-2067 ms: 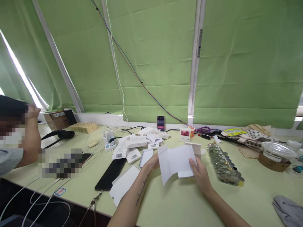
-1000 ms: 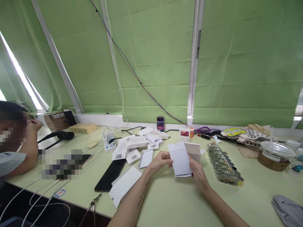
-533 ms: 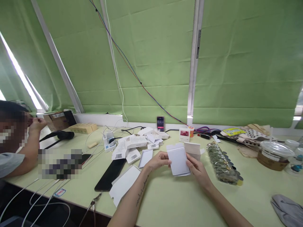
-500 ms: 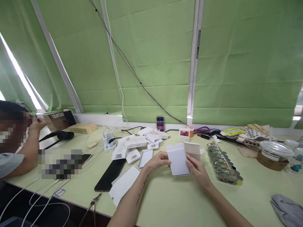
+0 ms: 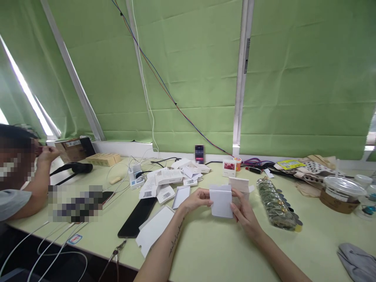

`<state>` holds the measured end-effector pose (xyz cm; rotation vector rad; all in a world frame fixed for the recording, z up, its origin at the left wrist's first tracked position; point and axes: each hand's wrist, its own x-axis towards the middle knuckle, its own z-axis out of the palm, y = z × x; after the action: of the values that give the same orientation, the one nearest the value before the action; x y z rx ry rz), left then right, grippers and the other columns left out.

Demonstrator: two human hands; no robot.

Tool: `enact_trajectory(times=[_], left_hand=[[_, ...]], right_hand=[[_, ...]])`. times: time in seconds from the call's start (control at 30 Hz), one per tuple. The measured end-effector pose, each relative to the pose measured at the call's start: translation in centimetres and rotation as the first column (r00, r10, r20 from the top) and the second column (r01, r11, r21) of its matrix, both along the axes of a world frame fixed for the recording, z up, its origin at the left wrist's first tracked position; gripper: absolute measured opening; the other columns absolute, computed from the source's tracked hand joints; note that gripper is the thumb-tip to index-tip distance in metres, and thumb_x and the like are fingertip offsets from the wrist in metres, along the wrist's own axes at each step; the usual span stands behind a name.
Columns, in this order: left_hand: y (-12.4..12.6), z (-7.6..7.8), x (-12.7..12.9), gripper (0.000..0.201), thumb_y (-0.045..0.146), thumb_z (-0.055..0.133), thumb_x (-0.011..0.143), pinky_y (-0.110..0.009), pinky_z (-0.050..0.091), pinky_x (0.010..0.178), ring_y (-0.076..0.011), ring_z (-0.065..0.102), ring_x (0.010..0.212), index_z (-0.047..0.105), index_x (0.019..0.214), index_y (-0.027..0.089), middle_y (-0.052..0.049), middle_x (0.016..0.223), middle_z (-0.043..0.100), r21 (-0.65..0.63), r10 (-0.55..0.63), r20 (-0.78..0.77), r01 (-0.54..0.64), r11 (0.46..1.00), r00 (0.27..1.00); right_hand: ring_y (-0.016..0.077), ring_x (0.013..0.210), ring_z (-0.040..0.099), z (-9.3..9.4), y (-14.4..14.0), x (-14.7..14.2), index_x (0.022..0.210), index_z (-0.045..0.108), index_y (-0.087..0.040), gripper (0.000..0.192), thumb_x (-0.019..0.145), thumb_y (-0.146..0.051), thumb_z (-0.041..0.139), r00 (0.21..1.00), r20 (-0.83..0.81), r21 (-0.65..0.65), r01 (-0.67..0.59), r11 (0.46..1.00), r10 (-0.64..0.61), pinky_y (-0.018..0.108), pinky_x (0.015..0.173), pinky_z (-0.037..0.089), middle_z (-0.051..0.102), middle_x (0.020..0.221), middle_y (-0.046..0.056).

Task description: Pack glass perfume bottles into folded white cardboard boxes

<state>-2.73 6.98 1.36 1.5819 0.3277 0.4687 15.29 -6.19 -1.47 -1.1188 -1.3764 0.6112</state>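
Between my hands, above the table, is a small white cardboard box (image 5: 221, 203) with a fold along its upper part. My left hand (image 5: 197, 199) pinches its left edge, thumb in front. On the other side my right hand (image 5: 244, 213) grips the right edge, with fingers reaching behind. What lies behind or inside the box is hidden. Just beyond it stands an open white box (image 5: 239, 185) with flaps raised. To the left of my left hand lie a white cardboard tray (image 5: 181, 196) and a larger flat white card piece (image 5: 155, 231).
A pile of white packaging (image 5: 169, 177) covers the back middle. A black phone (image 5: 136, 219) lies on the left. Several stacked packets (image 5: 274, 203) line the right, near a clear bowl (image 5: 342, 188) and grey cloth (image 5: 357, 258). A person (image 5: 23, 180) sits at far left.
The box's top has tilted, so its face looks shorter and the upper fold shows more. My right fingers have shifted up behind its right edge. My left hand barely moved.
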Motion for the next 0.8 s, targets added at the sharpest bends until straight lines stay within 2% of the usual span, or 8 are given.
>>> enact_trajectory(times=[0.07, 0.17, 0.3, 0.4, 0.5, 0.63, 0.73, 0.8], left_hand=[[-0.2, 0.1, 0.1, 0.037, 0.040, 0.080, 0.060, -0.021, 0.039, 0.059, -0.0099, 0.051, 0.061, 0.072, 0.082, 0.011, -0.004, 0.074, 0.066, 0.009, -0.007, -0.009, 0.007, 1.000, 1.000], [-0.5, -0.1, 0.4, 0.037, 0.041, 0.082, 0.058, -0.021, 0.038, 0.059, -0.0102, 0.050, 0.060, 0.072, 0.077, 0.011, -0.004, 0.070, 0.065, 0.016, -0.019, -0.013, 0.019, 1.000, 1.000], [-1.1, -0.6, 1.4, 0.053, 0.056, 0.076, 0.059, -0.024, 0.041, 0.065, -0.0124, 0.051, 0.063, 0.072, 0.086, 0.011, -0.005, 0.072, 0.065, 0.036, 0.061, 0.069, -0.064, 0.997, 0.996], [-1.9, -1.0, 2.3, 0.060, 0.062, 0.058, 0.075, -0.028, 0.043, 0.074, -0.0162, 0.055, 0.075, 0.065, 0.109, 0.013, -0.011, 0.096, 0.066, 0.073, 0.298, 0.211, -0.319, 0.945, 0.931], [-2.9, -1.4, 3.3, 0.054, 0.048, 0.063, 0.078, -0.033, 0.042, 0.089, -0.0212, 0.055, 0.099, 0.054, 0.123, 0.020, -0.011, 0.120, 0.057, 0.164, 0.470, 0.270, -0.522, 0.837, 0.840], [-3.8, -2.0, 4.8, 0.088, 0.031, 0.080, 0.064, -0.041, 0.025, 0.108, -0.0254, 0.039, 0.128, 0.033, 0.138, 0.027, -0.011, 0.134, 0.047, 0.316, 0.471, 0.237, -0.526, 0.789, 0.850], [-4.1, -2.5, 6.2, 0.111, 0.022, 0.083, 0.058, -0.044, 0.020, 0.109, -0.0280, 0.032, 0.134, 0.014, 0.145, 0.028, -0.014, 0.140, 0.041, 0.299, 0.436, 0.172, -0.469, 0.831, 0.883], [-4.0, -2.9, 6.9, 0.114, 0.016, 0.081, 0.060, -0.043, 0.022, 0.109, -0.0284, 0.033, 0.133, 0.007, 0.146, 0.028, -0.014, 0.139, 0.042, 0.288, 0.385, 0.159, -0.416, 0.862, 0.909]], right_hand=[[0.0063, 0.043, 0.045, -0.1, 0.0, 0.0, 0.129, 0.041, -0.024, 0.048, 0.089, -0.050, 0.041, 1.000, -0.007, 0.010, 0.025, 1.000, -0.025, 0.023, 0.039, 0.038, 0.056, 0.113, 0.009], [0.0096, 0.044, 0.046, -0.3, 0.0, 0.5, 0.120, 0.048, -0.022, 0.040, 0.090, -0.048, 0.041, 0.996, 0.057, 0.033, 0.062, 0.998, -0.063, 0.023, 0.040, 0.037, 0.061, 0.084, 0.003], [0.0132, 0.047, 0.046, -0.4, 0.1, 1.3, 0.109, 0.053, -0.021, 0.032, 0.090, -0.045, 0.042, 0.981, 0.125, 0.130, 0.131, 0.983, -0.147, 0.025, 0.044, 0.038, 0.050, 0.060, -0.003], [0.0119, 0.047, 0.044, 0.0, 0.1, 1.7, 0.107, 0.048, -0.022, 0.025, 0.092, -0.041, 0.041, 0.963, 0.007, 0.222, 0.262, 0.939, -0.270, 0.024, 0.045, 0.036, 0.045, 0.058, -0.006], [0.0099, 0.048, 0.043, 1.3, 0.2, 2.6, 0.102, 0.042, -0.024, 0.019, 0.093, -0.040, 0.042, 0.904, -0.173, 0.293, 0.427, 0.855, -0.392, 0.023, 0.045, 0.036, 0.043, 0.066, -0.006], [0.0086, 0.052, 0.042, 3.1, 0.8, 4.7, 0.101, 0.039, -0.024, 0.020, 0.091, -0.042, 0.045, 0.832, -0.258, 0.329, 0.553, 0.765, -0.490, 0.022, 0.047, 0.036, 0.044, 0.077, -0.003], [0.0106, 0.057, 0.044, 3.5, 1.7, 6.0, 0.106, 0.040, -0.024, 0.025, 0.091, -0.044, 0.044, 0.839, -0.175, 0.325, 0.543, 0.774, -0.515, 0.023, 0.048, 0.037, 0.047, 0.080, -0.001], [0.0129, 0.063, 0.047, 3.1, 2.3, 6.5, 0.109, 0.040, -0.023, 0.029, 0.091, -0.045, 0.042, 0.842, -0.107, 0.326, 0.532, 0.781, -0.529, 0.025, 0.051, 0.040, 0.050, 0.083, 0.001]])
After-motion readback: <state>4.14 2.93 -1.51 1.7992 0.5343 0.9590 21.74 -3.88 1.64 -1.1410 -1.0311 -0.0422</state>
